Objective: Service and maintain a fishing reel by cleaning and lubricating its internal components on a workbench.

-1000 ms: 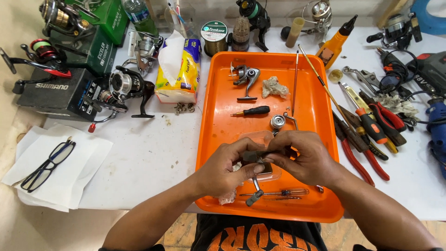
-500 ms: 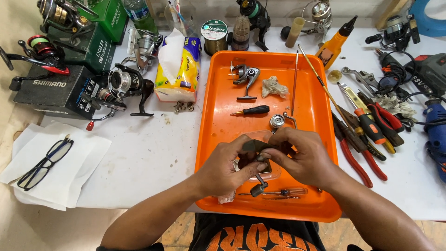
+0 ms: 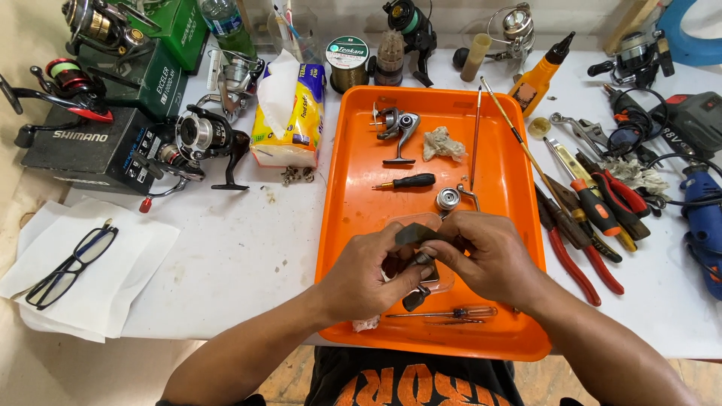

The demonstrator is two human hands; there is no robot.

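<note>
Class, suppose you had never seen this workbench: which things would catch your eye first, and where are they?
The bright orange tray at the table's centre stands out first. Over its near end the left hand and right hand together hold a small dark reel part. Red-handled pliers lie right of the tray, black glasses far left.

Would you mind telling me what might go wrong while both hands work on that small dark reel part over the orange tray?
The left hand and right hand pinch the dark reel part above the orange tray; a slip could drop it or any small piece onto the tray.

The clear-handled screwdriver lies just under the hands and might get knocked.

The pliers crowd the right forearm, so an elbow shift could sweep them.
</note>
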